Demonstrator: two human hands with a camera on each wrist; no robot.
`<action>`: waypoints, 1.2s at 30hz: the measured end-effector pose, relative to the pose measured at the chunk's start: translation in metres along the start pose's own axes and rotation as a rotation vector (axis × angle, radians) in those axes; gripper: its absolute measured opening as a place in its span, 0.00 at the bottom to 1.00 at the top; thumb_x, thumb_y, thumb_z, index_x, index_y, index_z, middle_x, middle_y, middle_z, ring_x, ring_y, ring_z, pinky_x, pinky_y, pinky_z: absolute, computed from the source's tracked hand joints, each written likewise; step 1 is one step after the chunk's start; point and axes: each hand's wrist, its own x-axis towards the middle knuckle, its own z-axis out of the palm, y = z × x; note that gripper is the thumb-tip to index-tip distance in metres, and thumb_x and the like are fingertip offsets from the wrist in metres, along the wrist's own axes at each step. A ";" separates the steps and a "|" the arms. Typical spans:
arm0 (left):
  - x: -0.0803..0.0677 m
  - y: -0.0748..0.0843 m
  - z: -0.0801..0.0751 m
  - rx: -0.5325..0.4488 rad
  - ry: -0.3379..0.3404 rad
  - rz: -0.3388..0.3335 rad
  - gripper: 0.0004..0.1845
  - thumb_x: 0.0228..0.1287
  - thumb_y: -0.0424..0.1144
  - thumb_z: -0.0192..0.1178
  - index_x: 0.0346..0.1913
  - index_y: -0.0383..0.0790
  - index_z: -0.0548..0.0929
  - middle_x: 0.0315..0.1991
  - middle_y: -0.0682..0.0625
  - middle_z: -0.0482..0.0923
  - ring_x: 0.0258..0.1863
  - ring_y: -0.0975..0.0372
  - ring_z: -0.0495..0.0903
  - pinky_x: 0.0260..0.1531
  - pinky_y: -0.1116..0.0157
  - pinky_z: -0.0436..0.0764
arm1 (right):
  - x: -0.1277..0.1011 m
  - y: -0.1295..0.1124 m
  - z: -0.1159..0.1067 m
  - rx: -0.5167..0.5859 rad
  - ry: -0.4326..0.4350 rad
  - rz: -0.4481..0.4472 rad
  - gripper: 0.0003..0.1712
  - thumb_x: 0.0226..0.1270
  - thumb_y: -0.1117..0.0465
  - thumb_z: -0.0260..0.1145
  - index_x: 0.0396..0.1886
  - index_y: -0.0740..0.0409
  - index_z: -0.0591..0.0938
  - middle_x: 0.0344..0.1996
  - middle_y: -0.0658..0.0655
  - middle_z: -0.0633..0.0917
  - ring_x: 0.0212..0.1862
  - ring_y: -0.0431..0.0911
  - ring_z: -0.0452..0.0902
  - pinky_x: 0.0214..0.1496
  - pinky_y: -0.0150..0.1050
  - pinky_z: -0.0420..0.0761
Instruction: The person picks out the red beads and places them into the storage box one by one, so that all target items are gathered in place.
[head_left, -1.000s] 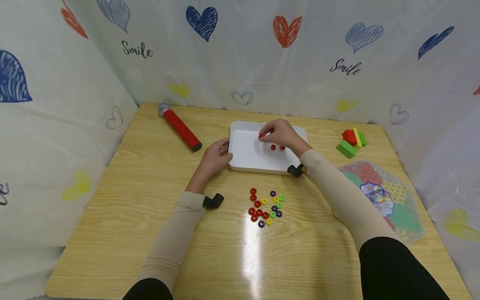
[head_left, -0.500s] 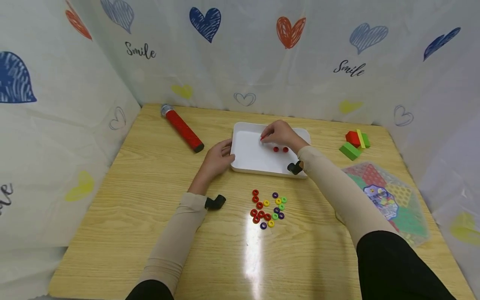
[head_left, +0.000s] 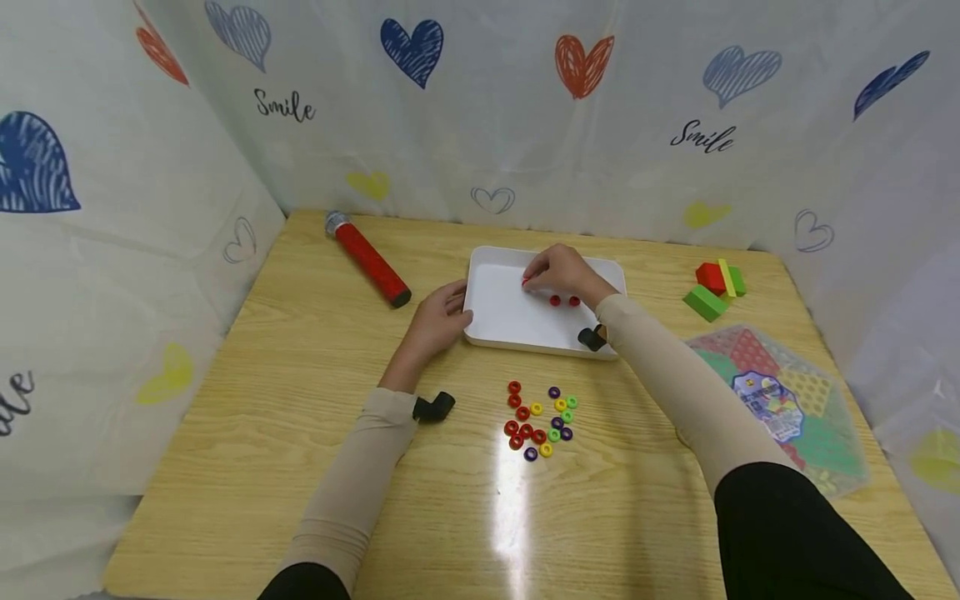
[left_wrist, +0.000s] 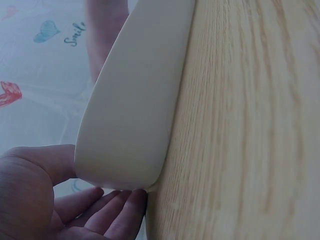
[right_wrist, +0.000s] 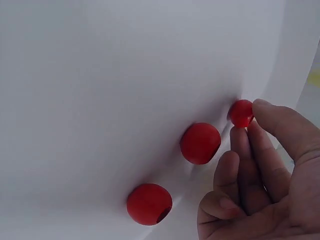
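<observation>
On the table stands a white tray (head_left: pixel 495 321) with two red beads (right_wrist: pixel 200 143) on its floor, their holes showing in the right wrist view. My right hand (head_left: pixel 562 273) reaches over the tray and pinches a third red bead (right_wrist: pixel 241 113) between thumb and fingertips, low over the floor in line with the other two. At the tray's left side, my left hand (head_left: pixel 437 319) holds the edge. In the left wrist view its thumb meets the rim and the fingers (left_wrist: pixel 125 212) lie against the outer wall.
Loose red, yellow, green and purple beads (head_left: pixel 538 436) lie in front of the tray. A red microphone-like tube (head_left: pixel 372 262) lies back left. Coloured blocks (head_left: pixel 707 302) and a clear plastic case (head_left: pixel 787 400) are at right. A printed curtain (head_left: pixel 480 125) closes off the back.
The view has shifted slightly, moving everything a little right and down. My right hand stays over the same part of the tray with the bead, and my left hand keeps its place.
</observation>
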 end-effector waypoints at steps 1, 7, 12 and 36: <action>0.000 0.000 0.000 0.000 -0.001 -0.003 0.33 0.69 0.32 0.59 0.76 0.41 0.66 0.75 0.43 0.67 0.72 0.53 0.71 0.68 0.57 0.76 | -0.001 0.000 -0.001 0.003 -0.001 0.001 0.11 0.62 0.56 0.75 0.43 0.54 0.91 0.45 0.56 0.88 0.45 0.49 0.76 0.50 0.42 0.78; -0.001 -0.002 0.003 0.005 -0.002 -0.017 0.33 0.69 0.33 0.59 0.76 0.40 0.66 0.75 0.43 0.67 0.72 0.53 0.71 0.68 0.57 0.75 | -0.008 0.000 -0.007 0.046 0.006 -0.005 0.11 0.64 0.56 0.74 0.44 0.53 0.90 0.45 0.57 0.88 0.45 0.50 0.78 0.48 0.42 0.78; 0.000 -0.003 0.003 0.011 0.001 -0.021 0.33 0.70 0.33 0.59 0.76 0.40 0.66 0.74 0.43 0.68 0.72 0.54 0.71 0.68 0.57 0.75 | -0.014 0.000 -0.013 0.057 0.013 -0.032 0.13 0.65 0.56 0.73 0.47 0.54 0.90 0.47 0.56 0.87 0.45 0.50 0.78 0.46 0.41 0.78; 0.000 0.001 0.003 0.036 0.013 -0.004 0.32 0.68 0.33 0.58 0.75 0.42 0.67 0.73 0.42 0.69 0.72 0.53 0.71 0.69 0.58 0.74 | -0.102 -0.024 -0.012 0.060 -0.010 -0.339 0.12 0.62 0.60 0.74 0.44 0.58 0.91 0.44 0.55 0.90 0.39 0.46 0.81 0.39 0.40 0.79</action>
